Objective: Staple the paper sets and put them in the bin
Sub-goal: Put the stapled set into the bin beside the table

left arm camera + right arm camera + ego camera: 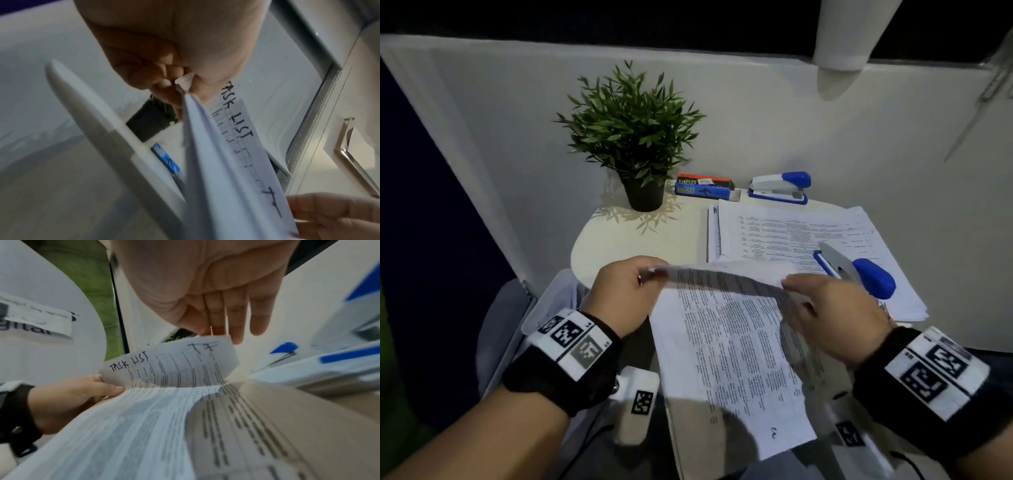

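Note:
A printed paper set (729, 359) hangs over my lap at the table's near edge, its top sheet bowed upward. My left hand (650, 274) pinches the top left corner (185, 81). My right hand (791, 284) holds the top right edge, fingers nearly straight (218, 334). The lifted sheet (170, 365) reads "TASK LIST" and "17" by hand. A blue and white stapler (859, 270) lies on the stack of papers (808, 229) just beyond my right hand. The white bin (530, 308) sits low at the left, under my left wrist.
A second blue and white stapler (779, 188) and a box of staples (703, 186) stand at the back of the small round table (613, 240). A potted plant (633, 137) is at the back left. White partition walls close in behind and to the right.

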